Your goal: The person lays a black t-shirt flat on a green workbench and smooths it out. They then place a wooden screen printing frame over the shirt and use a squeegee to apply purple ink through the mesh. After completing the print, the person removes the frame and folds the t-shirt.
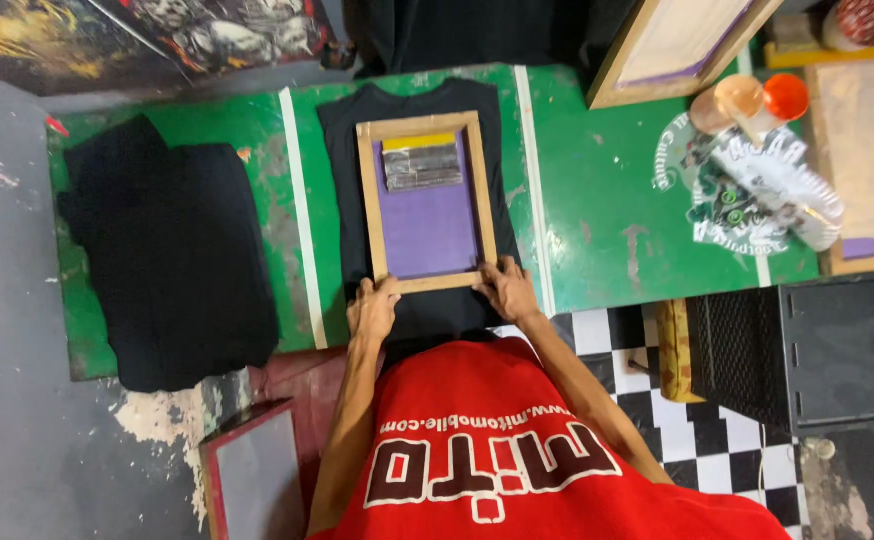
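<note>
A wooden printing frame (367, 195) with a purple screen lies flat on a black shirt (342, 180) spread on the green table (607, 210). A squeegee (422, 165) with a yellow strip rests inside the frame near its far end. My left hand (372, 308) presses on the frame's near left corner. My right hand (507, 290) grips the near right corner. Both forearms reach out from my red shirt at the bottom of the view.
A pile of black cloth (172, 260) covers the table's left part. At the right sit an orange-capped jar (785, 97), a crumpled printed sheet (767, 190) and a second wooden frame (672, 45). A black crate (807, 350) stands on the checkered floor.
</note>
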